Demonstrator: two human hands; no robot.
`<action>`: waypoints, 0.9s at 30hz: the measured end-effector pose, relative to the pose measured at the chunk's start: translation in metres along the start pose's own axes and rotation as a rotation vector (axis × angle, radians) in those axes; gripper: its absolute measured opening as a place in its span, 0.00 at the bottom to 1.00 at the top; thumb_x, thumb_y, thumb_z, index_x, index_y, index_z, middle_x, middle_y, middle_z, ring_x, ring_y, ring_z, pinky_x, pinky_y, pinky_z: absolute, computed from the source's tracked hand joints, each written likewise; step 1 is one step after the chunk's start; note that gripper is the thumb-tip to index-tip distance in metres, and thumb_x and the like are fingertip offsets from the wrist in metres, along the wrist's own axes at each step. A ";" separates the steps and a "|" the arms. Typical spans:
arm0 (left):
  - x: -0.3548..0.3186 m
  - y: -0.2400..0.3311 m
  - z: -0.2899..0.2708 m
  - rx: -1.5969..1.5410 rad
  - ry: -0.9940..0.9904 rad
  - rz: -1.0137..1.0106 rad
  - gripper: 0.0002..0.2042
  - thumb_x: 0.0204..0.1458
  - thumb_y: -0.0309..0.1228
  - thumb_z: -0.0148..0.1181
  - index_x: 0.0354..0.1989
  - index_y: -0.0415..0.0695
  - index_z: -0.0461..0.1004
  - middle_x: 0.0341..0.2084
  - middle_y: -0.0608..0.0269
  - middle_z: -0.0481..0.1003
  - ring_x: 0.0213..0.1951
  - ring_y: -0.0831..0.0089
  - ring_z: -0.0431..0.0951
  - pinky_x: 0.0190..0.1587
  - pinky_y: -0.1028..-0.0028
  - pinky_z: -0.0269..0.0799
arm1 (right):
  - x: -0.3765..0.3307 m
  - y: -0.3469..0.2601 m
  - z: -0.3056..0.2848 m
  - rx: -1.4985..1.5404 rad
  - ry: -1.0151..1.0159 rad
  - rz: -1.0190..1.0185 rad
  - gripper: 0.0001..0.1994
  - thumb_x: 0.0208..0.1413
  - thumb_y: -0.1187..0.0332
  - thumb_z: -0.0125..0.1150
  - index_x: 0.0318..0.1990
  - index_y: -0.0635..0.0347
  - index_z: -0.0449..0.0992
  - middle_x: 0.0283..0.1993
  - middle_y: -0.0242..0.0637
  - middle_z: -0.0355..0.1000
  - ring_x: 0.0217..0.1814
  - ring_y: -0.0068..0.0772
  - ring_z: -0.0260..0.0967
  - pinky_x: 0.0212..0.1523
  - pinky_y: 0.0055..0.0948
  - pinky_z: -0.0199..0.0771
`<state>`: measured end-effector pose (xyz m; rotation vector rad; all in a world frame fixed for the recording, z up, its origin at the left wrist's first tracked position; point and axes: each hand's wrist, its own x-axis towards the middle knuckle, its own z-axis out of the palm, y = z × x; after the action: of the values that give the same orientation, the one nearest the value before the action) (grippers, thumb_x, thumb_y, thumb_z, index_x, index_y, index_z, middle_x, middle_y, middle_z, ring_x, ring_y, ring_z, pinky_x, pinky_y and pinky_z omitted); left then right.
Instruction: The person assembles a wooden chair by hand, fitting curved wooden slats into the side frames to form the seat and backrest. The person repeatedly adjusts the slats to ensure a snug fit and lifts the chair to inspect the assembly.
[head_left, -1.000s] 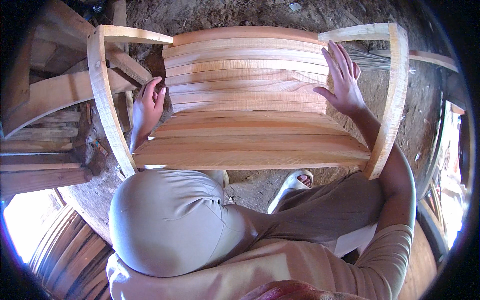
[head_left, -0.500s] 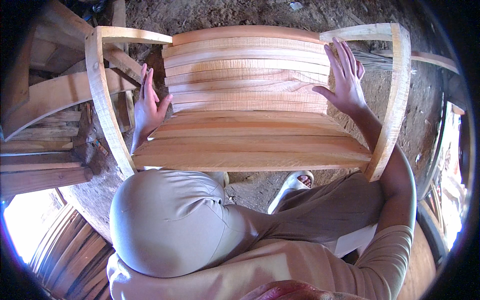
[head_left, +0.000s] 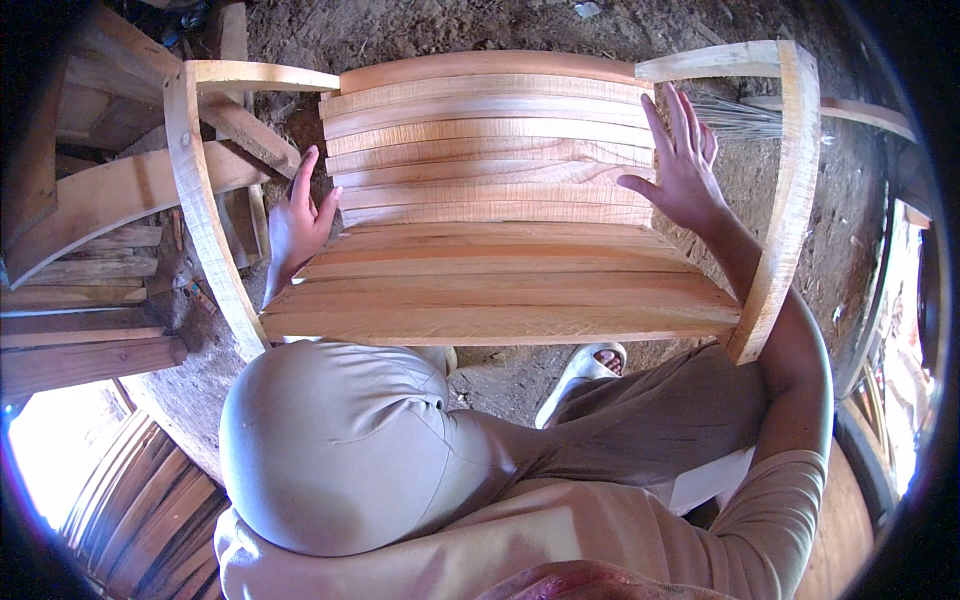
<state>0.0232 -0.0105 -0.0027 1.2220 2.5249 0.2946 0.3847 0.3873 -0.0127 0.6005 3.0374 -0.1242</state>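
Your left hand (head_left: 297,222) rests at the left end of the slatted seat of the wooden chair (head_left: 500,200), with the fingers stretched upward and slightly apart; it holds nothing, and the palm lies against the ends of the slats, just inside the curved left arm rail (head_left: 203,215). Your right hand (head_left: 683,165) lies flat on the right end of the slats, the fingers spread wide and pointing away from you, the thumb pointing left across one slat; this hand also grips nothing and only presses on the wood. The chair stands directly before you, between your two hands, and its pale slats run from the fingers of one hand to the fingers of the other. Just to the right of your right fingers rises the curved right arm rail (head_left: 790,190), and beyond its top you can see the thin bristles of a broom (head_left: 735,118) on the dirt floor (head_left: 440,25). To the left of your left fingers, behind the left rail, there are other wooden frames and stacked planks (head_left: 85,250). Below your hands, nearer to you, your left knee (head_left: 340,440) in light trousers is bent up against the front edge of the seat, and a light sandal (head_left: 585,370) shows under that edge.
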 end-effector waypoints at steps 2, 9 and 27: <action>0.000 0.000 0.003 -0.011 0.007 -0.028 0.26 0.57 0.35 0.61 0.64 0.46 0.64 0.53 0.48 0.75 0.25 0.60 0.80 0.25 0.65 0.73 | -0.005 0.003 0.008 -0.054 -0.059 0.025 0.51 0.51 0.32 0.57 0.75 0.44 0.43 0.78 0.49 0.29 0.80 0.57 0.30 0.67 0.69 0.41; -0.007 -0.009 0.014 0.002 0.193 0.049 0.12 0.59 0.35 0.59 0.49 0.46 0.74 0.33 0.53 0.80 0.23 0.59 0.80 0.26 0.64 0.73 | -0.007 0.005 0.007 -0.077 -0.112 0.035 0.48 0.53 0.31 0.54 0.76 0.39 0.42 0.79 0.48 0.27 0.80 0.59 0.28 0.69 0.71 0.38; -0.004 -0.015 0.016 -0.008 0.249 0.096 0.07 0.60 0.34 0.57 0.37 0.45 0.78 0.30 0.52 0.79 0.29 0.53 0.80 0.29 0.61 0.74 | -0.005 0.007 0.014 -0.101 -0.167 0.062 0.47 0.55 0.29 0.48 0.76 0.37 0.39 0.79 0.48 0.25 0.80 0.60 0.25 0.70 0.71 0.35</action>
<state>0.0205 -0.0223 -0.0220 1.3821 2.6713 0.5089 0.3923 0.3907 -0.0269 0.6415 2.8416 -0.0175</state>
